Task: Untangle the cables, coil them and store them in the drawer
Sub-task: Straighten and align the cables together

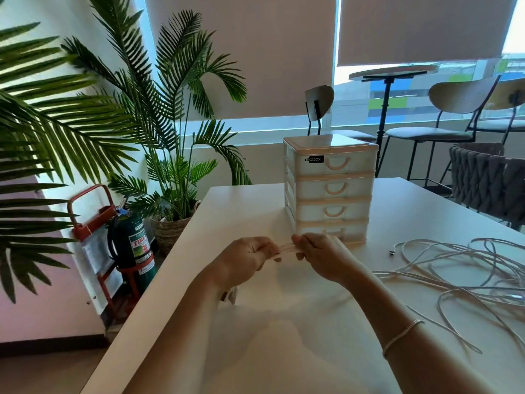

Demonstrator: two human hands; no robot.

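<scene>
My left hand (247,258) and my right hand (319,255) are raised over the white table (284,336), just in front of the drawer unit. Both pinch a short stretch of white cable (285,248) held taut between them in a few parallel strands. A white plug end (231,295) hangs below my left wrist. A loose tangle of white cables (460,274) lies on the table to the right, with a metal connector (393,253) at its near-left edge. The white drawer unit (329,189) stands upright with all its drawers pushed in.
The table's left edge runs diagonally beside a fire extinguisher (132,245) on a red stand and a potted palm (170,177). Behind the table stand chairs (454,115), a round high table (393,72) and a woven chair (488,177) at the right.
</scene>
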